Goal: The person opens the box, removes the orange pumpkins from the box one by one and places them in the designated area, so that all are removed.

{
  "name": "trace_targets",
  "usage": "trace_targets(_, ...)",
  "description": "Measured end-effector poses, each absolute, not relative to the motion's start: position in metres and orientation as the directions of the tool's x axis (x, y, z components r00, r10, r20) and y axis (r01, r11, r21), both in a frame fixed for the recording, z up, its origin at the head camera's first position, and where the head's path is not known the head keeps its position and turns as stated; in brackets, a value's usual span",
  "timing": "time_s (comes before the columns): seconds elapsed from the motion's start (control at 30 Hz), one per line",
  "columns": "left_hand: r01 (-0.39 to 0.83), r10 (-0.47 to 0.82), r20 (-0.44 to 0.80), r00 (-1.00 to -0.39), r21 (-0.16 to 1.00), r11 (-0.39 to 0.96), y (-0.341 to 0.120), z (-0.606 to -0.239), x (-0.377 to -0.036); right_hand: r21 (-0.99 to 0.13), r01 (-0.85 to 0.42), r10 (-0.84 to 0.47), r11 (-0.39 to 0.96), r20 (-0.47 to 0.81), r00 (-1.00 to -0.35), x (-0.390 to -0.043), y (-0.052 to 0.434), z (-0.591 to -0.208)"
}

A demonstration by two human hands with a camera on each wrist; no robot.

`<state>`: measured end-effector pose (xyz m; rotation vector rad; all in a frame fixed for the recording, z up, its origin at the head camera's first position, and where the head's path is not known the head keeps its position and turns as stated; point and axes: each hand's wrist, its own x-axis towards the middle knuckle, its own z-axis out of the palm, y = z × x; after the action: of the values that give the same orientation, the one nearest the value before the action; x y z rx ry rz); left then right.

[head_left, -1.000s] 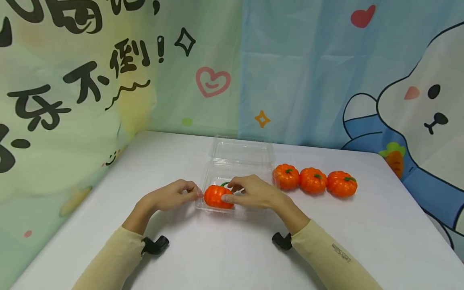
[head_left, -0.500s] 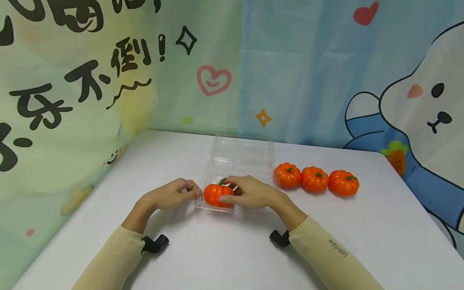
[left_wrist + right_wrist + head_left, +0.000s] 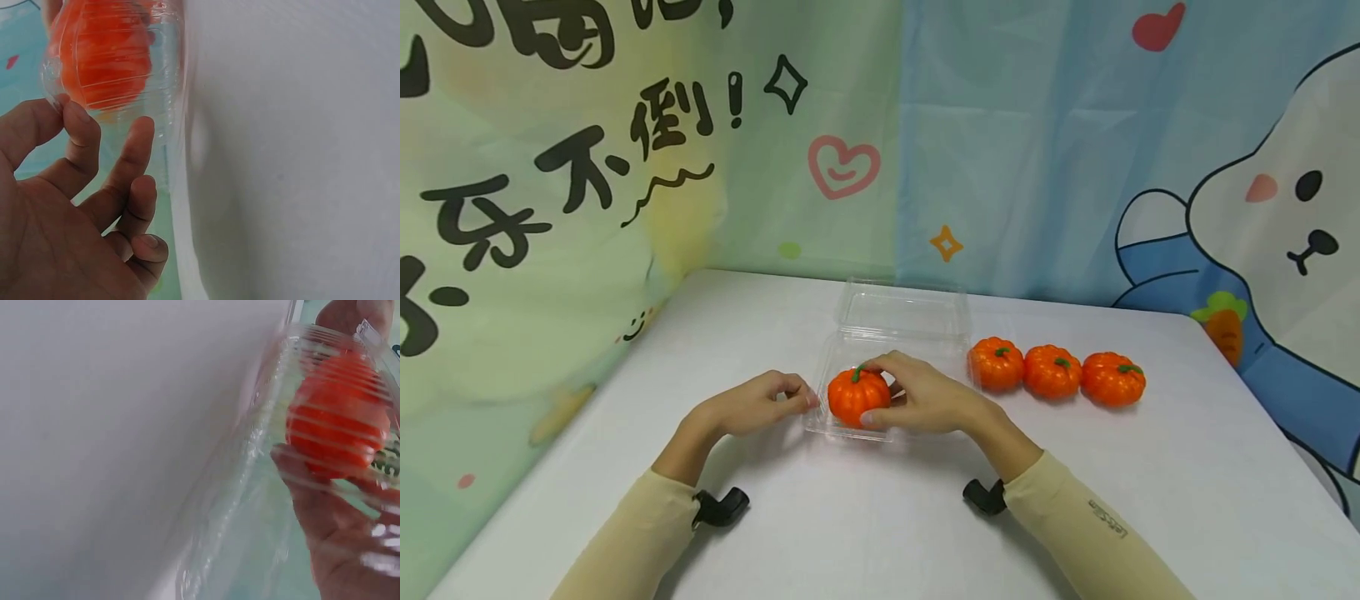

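A small orange pumpkin [image 3: 853, 402] with a green stem sits in the left part of a clear plastic clamshell box [image 3: 848, 433], its stem pointing up. Around its right side my right hand [image 3: 928, 396] holds it, thumb in front and fingers behind near the stem. My left hand [image 3: 763, 404] pinches the box's left rim between thumb and index finger, the other fingers bent loosely, as the left wrist view shows. Through the ribbed plastic wall, the right wrist view shows the pumpkin [image 3: 337, 419] between the fingers of my right hand [image 3: 344, 544].
The box's lid [image 3: 902, 308] lies folded back toward the rear of the white table [image 3: 865, 525]. Right of the box stand three more orange pumpkins [image 3: 1052, 372] in a row, the nearest close to its right wall. A printed cloth backdrop [image 3: 1000, 167] rises behind the table.
The pumpkin has turned more upright, its stem now on top, and shifted slightly right. My right fingers have moved over its top. My left hand stays at the rim.
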<state>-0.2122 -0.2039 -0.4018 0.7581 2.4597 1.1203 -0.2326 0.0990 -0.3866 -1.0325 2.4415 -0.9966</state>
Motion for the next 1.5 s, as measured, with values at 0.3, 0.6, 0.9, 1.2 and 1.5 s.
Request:
trace_targets(0.3,0.326,0.584,-0.085,-0.807,0.761,0.561,-0.205,-0.4,-0.211,-0.708,-0.521,-0.687,0.477,0.07,-0.723,-0.24,0.124,-0.373)
trace_targets(0.6,0.326,0.587,-0.089,-0.805,0.761,0.561,-0.203,-0.399,-0.212,-0.723,-0.521,-0.63,0.454,0.152,-0.761,-0.243,0.161,-0.362)
trace_targets(0.9,0.321,0.583,-0.094,-0.807,0.76,0.565,-0.201,-0.4,-0.213,-0.682,-0.541,-0.563,0.492,0.224,-0.795,-0.241,0.195,-0.358)
trace_targets(1.2,0.33,0.592,-0.086,-0.801,0.761,0.558,-0.202,-0.399,-0.213,-0.643,-0.517,-0.468,0.565,0.266,-0.842,-0.236,0.235,-0.357)
trace_targets(1.5,0.307,0.576,-0.101,-0.811,0.765,0.566,-0.204,-0.399,-0.213,-0.605,-0.525,-0.383,0.598,0.359,-0.851,-0.23,0.263,-0.362)
